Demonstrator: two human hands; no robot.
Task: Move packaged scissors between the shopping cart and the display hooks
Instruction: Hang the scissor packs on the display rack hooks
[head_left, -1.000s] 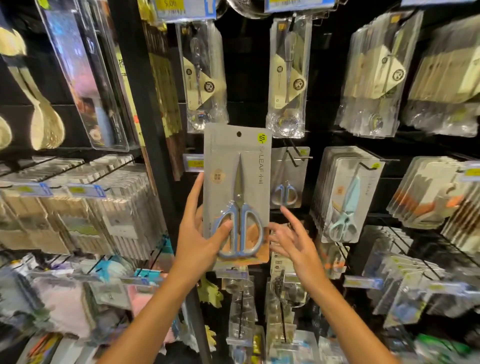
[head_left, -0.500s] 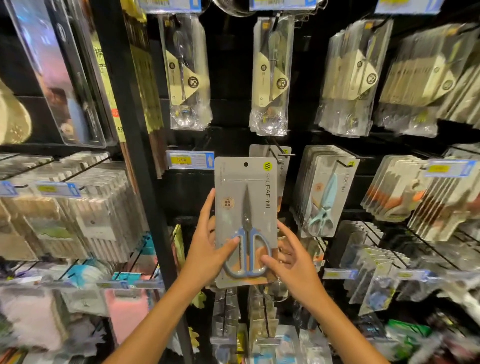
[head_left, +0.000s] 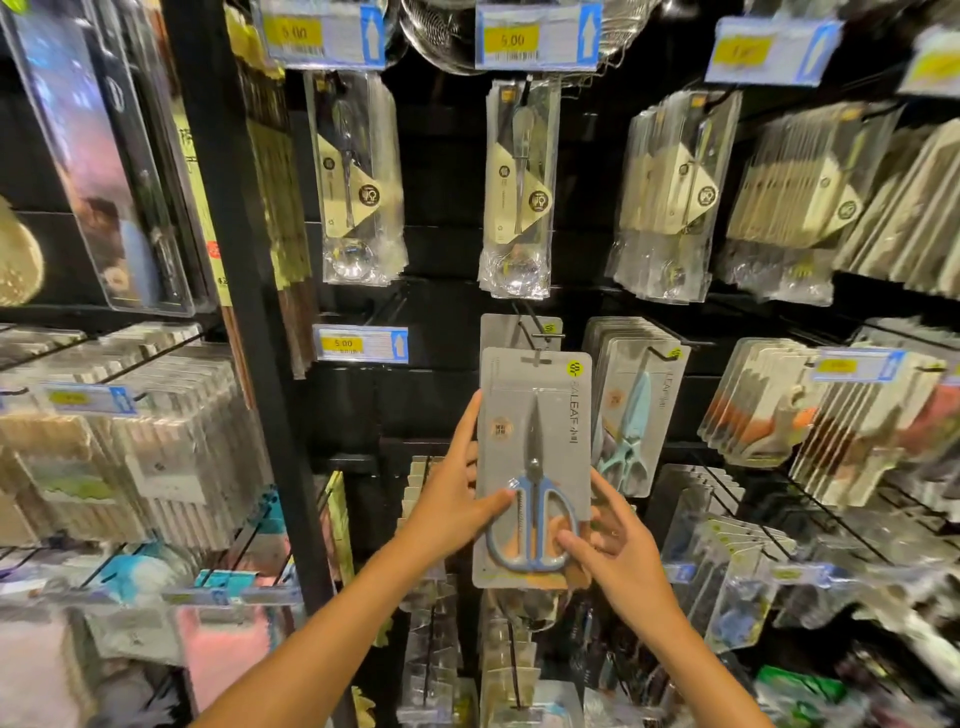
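Far left: shelf hooks (head_left: 156, 358) packed with flat packs, blurred. Black upright (head_left: 234, 260) splits that bay from the hook wall. Price tag (head_left: 359, 343) reads 5.00, just left of the scissors column. Left hand (head_left: 449, 499) grips the scissors pack (head_left: 535, 415) on its left edge: thumb across the front near the blue handle, index finger straight up along the side. Pack is upright, gray card, blue-handled scissors, its hang hole at the tip of a hook (head_left: 540, 338); can't tell if it's fully threaded. One more gray pack (head_left: 498, 330) hangs behind it on that hook. Right hand (head_left: 623, 561) pinches the pack's lower right corner, thumb on the front by the handle loop, fingers behind. Right of that: mint scissors packs (head_left: 631, 415) on the next hook, touching nothing held. Farther right, orange-handled packs (head_left: 769, 410), blurred. Row above: bagged utensils (head_left: 517, 192).
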